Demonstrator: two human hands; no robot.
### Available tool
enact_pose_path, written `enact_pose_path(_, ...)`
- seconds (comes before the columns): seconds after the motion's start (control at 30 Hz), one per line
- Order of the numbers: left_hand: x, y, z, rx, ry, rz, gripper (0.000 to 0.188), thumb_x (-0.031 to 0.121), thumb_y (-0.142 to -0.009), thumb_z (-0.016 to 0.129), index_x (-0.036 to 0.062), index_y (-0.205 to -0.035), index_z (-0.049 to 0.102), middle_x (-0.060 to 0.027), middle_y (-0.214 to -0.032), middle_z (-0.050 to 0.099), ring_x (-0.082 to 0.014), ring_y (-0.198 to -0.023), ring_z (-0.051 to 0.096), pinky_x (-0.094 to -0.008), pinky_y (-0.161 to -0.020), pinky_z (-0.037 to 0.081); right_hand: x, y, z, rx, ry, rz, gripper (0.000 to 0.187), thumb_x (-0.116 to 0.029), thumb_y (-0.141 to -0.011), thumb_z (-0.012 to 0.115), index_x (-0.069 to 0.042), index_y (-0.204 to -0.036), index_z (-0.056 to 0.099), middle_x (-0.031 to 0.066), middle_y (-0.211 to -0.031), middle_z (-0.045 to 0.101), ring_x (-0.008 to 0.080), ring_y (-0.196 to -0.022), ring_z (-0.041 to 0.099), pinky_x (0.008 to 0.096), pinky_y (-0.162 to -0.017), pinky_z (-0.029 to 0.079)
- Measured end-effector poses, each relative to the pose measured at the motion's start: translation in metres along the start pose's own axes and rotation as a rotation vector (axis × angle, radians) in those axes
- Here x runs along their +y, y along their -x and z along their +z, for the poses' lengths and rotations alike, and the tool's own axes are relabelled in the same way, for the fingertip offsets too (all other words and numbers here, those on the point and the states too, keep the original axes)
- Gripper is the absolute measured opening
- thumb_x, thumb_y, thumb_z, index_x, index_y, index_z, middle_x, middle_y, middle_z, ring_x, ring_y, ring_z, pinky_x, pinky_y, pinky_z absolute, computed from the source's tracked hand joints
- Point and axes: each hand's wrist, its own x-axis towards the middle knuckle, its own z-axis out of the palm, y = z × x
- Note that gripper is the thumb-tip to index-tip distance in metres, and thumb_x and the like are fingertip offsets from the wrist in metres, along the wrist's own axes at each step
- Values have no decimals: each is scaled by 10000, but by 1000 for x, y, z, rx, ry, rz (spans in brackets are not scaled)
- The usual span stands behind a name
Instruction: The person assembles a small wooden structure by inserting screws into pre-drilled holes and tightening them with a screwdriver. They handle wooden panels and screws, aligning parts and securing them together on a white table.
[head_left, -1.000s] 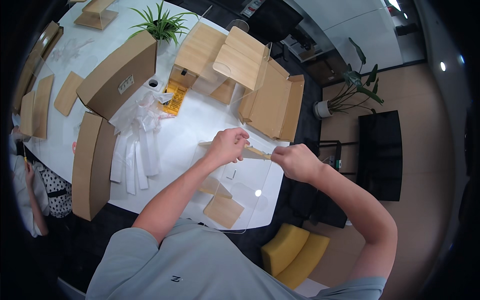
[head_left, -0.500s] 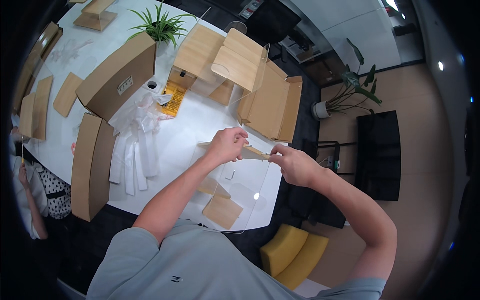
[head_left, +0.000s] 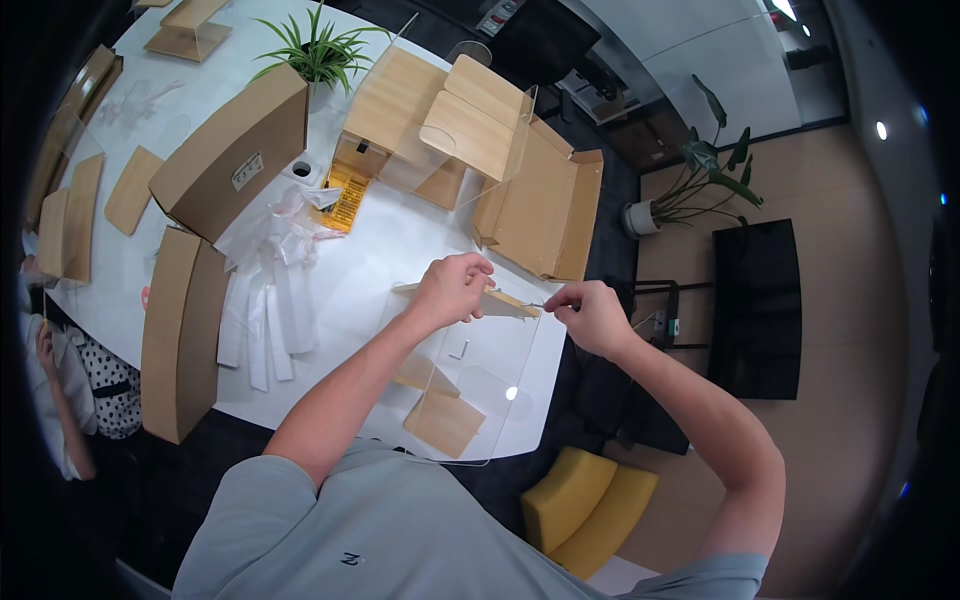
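Near the right end of the table, a narrow wooden board (head_left: 512,305) stands on edge over a clear acrylic panel (head_left: 490,358). My left hand (head_left: 452,290) is closed on this board, its fingers curled over the upper edge. A thin metal piece, a screw or small rod, is pinched in my right hand (head_left: 595,318); its tip points at the board's right end. Too little of it shows to name its kind. A small L-shaped hex key (head_left: 459,350) lies below the board. Closer to me is a square wooden piece (head_left: 445,424), seen through clear acrylic.
An assembled wood-and-acrylic stand (head_left: 395,100) rises at the back beside an open cardboard box (head_left: 540,205). Plastic wrapping (head_left: 275,240), a yellow-orange packet (head_left: 345,200) and tall cardboard (head_left: 185,335) occupy the left. A yellow chair (head_left: 585,505) stands lower right; another person's hand (head_left: 45,350) shows far left.
My right hand has drawn back slightly to the right from the board's end, exposing the thin metal piece between its fingers. My left hand stays in place on the board.
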Motion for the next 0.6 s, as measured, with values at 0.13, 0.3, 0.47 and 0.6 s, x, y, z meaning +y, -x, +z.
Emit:
enact_pose_path(0.13,2,1,-1,4,-6,-12,293,110,-1004,498,-51,-1209,630,-127,-1088,753,-148,-621,716,-272,-510,575,-19,-5,-6,-56,-163,274,153,-24,-878,664,13,-982,770,148,-918,760,232,-853,724,351,-786,569)
enact_pose_path(0.3,4,1,-1,-9,-3,-29,296,109,-1004,495,-51,-1215,626,-128,-1096,753,-150,-627,718,-272,-515,577,-18,1,-8,-58,413,-287,101,-27,-854,660,-10,-914,739,132,-928,712,294,-877,714,413,-772,587)
enact_pose_path(0.47,2,1,-3,-11,-19,-11,297,107,-1005,496,-49,-1224,622,-130,-1098,753,-149,-631,720,-273,-518,579,-25,2,-22,-119,966,-792,92,-105,-848,679,-22,-809,673,64,-934,631,234,-825,689,368,-644,610)
enact_pose_path(0.6,2,1,-2,-15,5,-23,295,107,-1006,497,-50,-1220,624,-132,-1093,753,-150,-626,719,-274,-511,577,-18,4,-23,-144,1041,-923,91,-101,-841,682,-24,-797,663,49,-908,636,196,-790,668,333,-591,600)
